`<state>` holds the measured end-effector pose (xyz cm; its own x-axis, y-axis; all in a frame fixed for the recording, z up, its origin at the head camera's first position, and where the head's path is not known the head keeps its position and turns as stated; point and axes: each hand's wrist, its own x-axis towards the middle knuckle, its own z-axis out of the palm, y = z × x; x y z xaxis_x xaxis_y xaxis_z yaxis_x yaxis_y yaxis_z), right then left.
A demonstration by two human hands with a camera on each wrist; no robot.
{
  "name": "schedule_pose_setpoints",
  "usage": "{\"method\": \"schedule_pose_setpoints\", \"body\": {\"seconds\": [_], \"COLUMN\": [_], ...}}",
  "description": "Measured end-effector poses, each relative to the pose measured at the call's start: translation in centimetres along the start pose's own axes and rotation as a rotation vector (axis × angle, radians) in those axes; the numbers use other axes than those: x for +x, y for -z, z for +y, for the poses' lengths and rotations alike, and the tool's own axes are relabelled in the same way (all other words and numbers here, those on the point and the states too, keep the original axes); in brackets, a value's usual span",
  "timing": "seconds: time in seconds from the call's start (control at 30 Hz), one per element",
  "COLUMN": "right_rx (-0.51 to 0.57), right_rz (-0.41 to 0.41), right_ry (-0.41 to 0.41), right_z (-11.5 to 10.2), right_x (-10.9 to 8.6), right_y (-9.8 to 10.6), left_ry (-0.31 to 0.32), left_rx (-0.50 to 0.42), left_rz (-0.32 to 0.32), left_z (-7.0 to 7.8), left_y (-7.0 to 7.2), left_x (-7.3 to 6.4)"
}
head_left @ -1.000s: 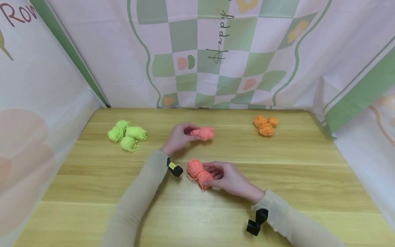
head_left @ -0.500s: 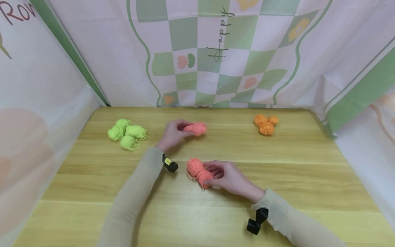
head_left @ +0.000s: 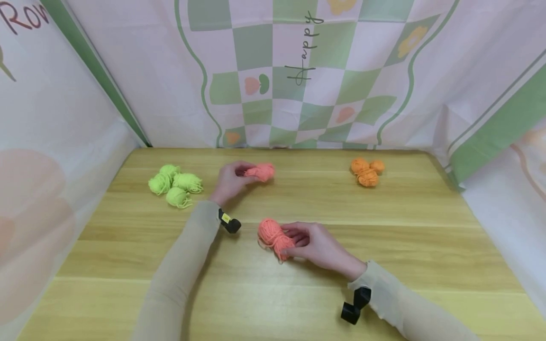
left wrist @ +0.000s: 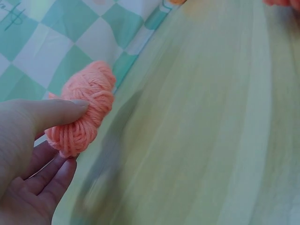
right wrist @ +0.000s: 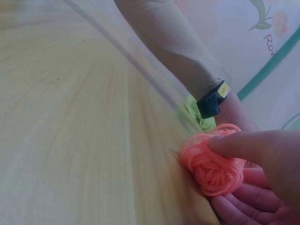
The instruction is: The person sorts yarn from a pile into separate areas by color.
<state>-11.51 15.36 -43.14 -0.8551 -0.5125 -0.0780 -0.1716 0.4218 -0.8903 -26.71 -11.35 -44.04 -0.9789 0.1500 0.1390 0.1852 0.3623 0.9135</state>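
Observation:
My left hand [head_left: 231,182] pinches a small coral-pink yarn ball [head_left: 262,172] between thumb and fingers, toward the back of the table. In the left wrist view this yarn ball [left wrist: 84,108] hangs over its shadow, the thumb lying across it. Nearer the front, my right hand [head_left: 317,244] grips the right end of a pair of coral yarn balls [head_left: 271,233] at the table's middle. The right wrist view shows my thumb pressed on the wound strands of the coral yarn [right wrist: 213,164], fingers underneath.
Several lime-green yarn balls [head_left: 177,184] lie clustered at the back left, just left of my left hand. Orange yarn balls [head_left: 366,173] sit together at the back right. A printed cloth [head_left: 294,71] hangs behind the wooden table [head_left: 405,227].
My left hand has carried its yarn ball left and slightly back, toward the green cluster. The right hand and the yarn it grips have stayed in place.

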Motion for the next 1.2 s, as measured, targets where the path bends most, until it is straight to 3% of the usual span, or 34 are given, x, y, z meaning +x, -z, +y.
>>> {"method": "schedule_pose_setpoints", "body": {"seconds": [0.67, 1.2], "right_rx": [0.001, 0.018], "right_rz": [0.001, -0.001], "right_ry": [-0.012, -0.008], "right_z": [-0.1, -0.1], "right_x": [-0.1, -0.2], "right_y": [0.0, 0.0], "left_ry": [0.015, 0.025], "left_rx": [0.019, 0.074], "left_rz": [0.052, 0.056], "left_z": [-0.7, -1.7], "left_y": [2.0, 2.7], "left_x": [1.2, 1.5]}}
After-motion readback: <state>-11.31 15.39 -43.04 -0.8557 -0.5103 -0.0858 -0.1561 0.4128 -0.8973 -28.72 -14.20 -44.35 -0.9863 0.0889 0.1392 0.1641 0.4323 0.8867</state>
